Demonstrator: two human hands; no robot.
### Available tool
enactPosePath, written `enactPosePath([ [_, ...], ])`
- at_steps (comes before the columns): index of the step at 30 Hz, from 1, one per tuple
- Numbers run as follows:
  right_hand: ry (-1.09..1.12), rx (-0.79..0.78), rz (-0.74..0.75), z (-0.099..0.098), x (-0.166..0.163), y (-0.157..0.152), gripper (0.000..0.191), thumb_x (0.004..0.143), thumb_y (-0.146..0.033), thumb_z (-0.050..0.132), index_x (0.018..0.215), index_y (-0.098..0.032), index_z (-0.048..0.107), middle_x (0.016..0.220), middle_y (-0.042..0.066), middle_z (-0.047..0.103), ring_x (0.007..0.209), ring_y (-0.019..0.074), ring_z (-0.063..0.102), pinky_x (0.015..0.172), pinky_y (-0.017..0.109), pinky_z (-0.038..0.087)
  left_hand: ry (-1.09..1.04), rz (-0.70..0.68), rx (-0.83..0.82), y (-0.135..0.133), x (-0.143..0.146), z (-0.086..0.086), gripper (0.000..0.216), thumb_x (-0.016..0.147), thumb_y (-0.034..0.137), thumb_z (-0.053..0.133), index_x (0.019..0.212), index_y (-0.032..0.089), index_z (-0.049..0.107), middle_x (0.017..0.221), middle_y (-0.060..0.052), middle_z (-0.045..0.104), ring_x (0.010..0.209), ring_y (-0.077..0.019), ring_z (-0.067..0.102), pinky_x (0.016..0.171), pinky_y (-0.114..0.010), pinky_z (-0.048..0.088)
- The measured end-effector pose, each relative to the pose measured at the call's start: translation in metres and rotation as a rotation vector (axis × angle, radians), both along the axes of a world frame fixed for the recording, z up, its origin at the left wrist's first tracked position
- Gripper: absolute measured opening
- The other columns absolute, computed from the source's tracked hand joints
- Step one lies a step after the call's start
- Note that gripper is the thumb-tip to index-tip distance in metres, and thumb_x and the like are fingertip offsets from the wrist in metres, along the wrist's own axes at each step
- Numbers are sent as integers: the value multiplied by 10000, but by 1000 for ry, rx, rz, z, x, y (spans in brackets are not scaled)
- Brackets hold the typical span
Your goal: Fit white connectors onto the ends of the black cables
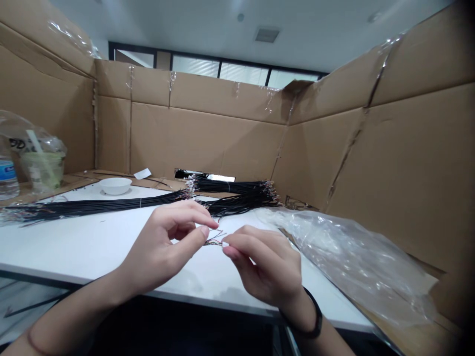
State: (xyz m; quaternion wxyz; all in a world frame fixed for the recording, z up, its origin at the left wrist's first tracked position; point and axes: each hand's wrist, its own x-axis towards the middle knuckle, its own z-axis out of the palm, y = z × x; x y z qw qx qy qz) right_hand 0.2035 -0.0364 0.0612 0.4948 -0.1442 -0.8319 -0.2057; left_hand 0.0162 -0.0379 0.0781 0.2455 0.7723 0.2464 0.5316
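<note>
**Hidden or unclear.** The wires (215, 241) were thin and small, and the fingertips covered most of them. Only a short span showed between the two hands, above the front part of the desk (92, 247). The wires appeared reddish-brown, but the view was too coarse to confirm this or to count strands. Both forearms were cut off by the lower edge. At far left a bottle (7, 173) was cut off by the side edge. A greenish cup (42, 168) beside it was blurred, its details unclear.

**Hands.** The left hand (163, 247) had its grip closed on one end of the wires, thumb against forefinger. The right hand (267, 267) had its grip pinched on the other end, with the contact point largely hidden behind its curled fingers. A dark wristband (315, 316) circled the right wrist.

**Materials and shapes.**
- The desk was white, smooth and flat, with a dark front edge.
- Beyond the hands lay cables (111, 205): long, thin and black, gathered in bundles with small pale ends.
- A shallow, round white bowl (115, 185) stood behind the cables.
- A clear, crinkled bag (352, 257) lay at the right, just beside the right hand.
- Brown cardboard (204, 133) walls, taped at the seams, enclosed the desk on three sides.
</note>
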Motion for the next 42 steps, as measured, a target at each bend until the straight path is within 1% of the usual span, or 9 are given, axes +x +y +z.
enactPosePath([
  [5, -40, 42, -56, -1, 1, -1, 144, 972, -193, 493, 858, -171, 577, 618, 15, 596, 518, 124, 525, 485, 260, 359, 12, 25, 29, -1, 0, 1, 260, 848, 131, 552, 598, 126, 625, 778, -21, 616, 543, -54, 481, 460, -171, 389],
  [10, -22, -25, -38, 1, 1, -2, 133, 956, -162, 487, 851, -190, 563, 630, 15, 587, 523, 127, 469, 484, 268, 330, -6, 32, 30, -2, -1, 2, 243, 860, 163, 548, 626, 137, 609, 821, -35, 597, 641, -97, 544, 450, -172, 395],
  [13, 2, -121, 23, 3, 1, -1, 137, 933, -132, 498, 824, -182, 565, 618, 3, 551, 525, 118, 430, 483, 258, 318, -10, 17, 23, -1, -2, 1, 234, 867, 174, 549, 645, 138, 615, 850, -35, 587, 649, -92, 544, 448, -168, 396],
  [20, 69, -482, 178, 10, 0, -3, 226, 935, -165, 510, 714, -174, 551, 582, -34, 490, 506, 87, 414, 487, 221, 340, -51, -75, 5, -2, -2, -1, 61, 812, 136, 590, 769, 147, 632, 943, -24, 566, 553, -40, 490, 472, -181, 403],
  [23, 86, -548, 192, 11, -1, -5, 247, 938, -183, 508, 695, -172, 549, 566, -39, 477, 499, 85, 409, 483, 222, 336, -55, -66, 7, -2, -1, 0, 73, 793, 110, 580, 763, 145, 637, 934, -22, 565, 552, -41, 492, 471, -181, 397],
  [27, 100, -560, 188, 11, -2, -5, 250, 934, -193, 511, 689, -172, 555, 560, -40, 481, 494, 85, 411, 482, 222, 345, -35, -68, -12, -2, -1, 0, 111, 810, 117, 571, 777, 140, 674, 932, -20, 561, 518, -25, 468, 465, -180, 403],
  [32, 158, -555, 148, 10, -3, -3, 183, 911, -215, 562, 737, -177, 601, 583, -23, 562, 496, 95, 481, 463, 211, 399, -37, -67, -30, -1, -1, 0, 107, 807, 128, 574, 783, 135, 677, 937, -29, 553, 520, -28, 466, 471, -187, 408],
  [37, 277, -501, 138, 6, -3, -3, 57, 860, -184, 650, 812, -200, 623, 588, -35, 587, 484, 96, 507, 447, 197, 435, -47, -41, -18, -1, 0, -1, 102, 788, 101, 580, 774, 139, 673, 927, -27, 549, 551, -39, 496, 483, -186, 419],
  [42, 276, -468, 124, 5, 0, -3, 49, 846, -160, 668, 866, -203, 656, 590, -38, 591, 480, 87, 503, 451, 188, 443, -34, -19, 10, -2, 0, -1, 97, 787, 96, 587, 783, 143, 671, 936, -24, 548, 570, -39, 506, 497, -179, 439],
])
